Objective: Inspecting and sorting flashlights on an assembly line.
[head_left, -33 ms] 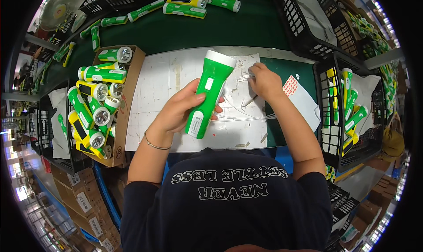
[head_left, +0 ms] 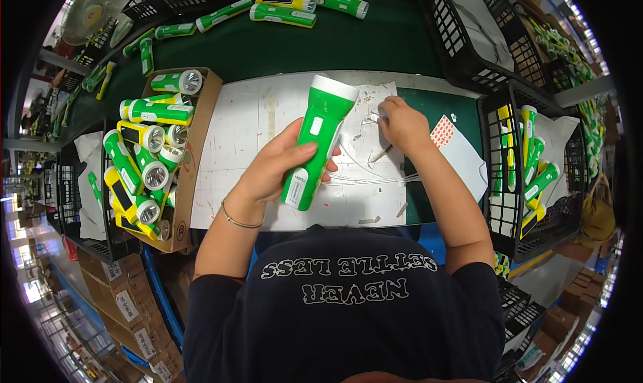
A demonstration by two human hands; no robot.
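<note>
My left hand (head_left: pixel 281 160) is closed around a green flashlight (head_left: pixel 320 138) with a white head and a white switch. Its head points up and away from me, with the lens out of sight, and my thumb rests on the body below the switch. Further right, my right hand (head_left: pixel 404 125) is low over the white work surface (head_left: pixel 248 121) with its fingers curled together. A small whitish piece (head_left: pixel 372 118) shows at those fingertips, too little of it to name. Thin white cables (head_left: pixel 365 178) run across the surface under my right forearm.
On the left, a cardboard box (head_left: pixel 194 162) holds several green and yellow flashlights, beside a black crate (head_left: pixel 70 202). Another black crate (head_left: pixel 492 175) with flashlights stands right. A sheet of red stickers (head_left: pixel 443 131) lies near my right forearm. More flashlights lie on the green belt (head_left: pixel 375 48) beyond.
</note>
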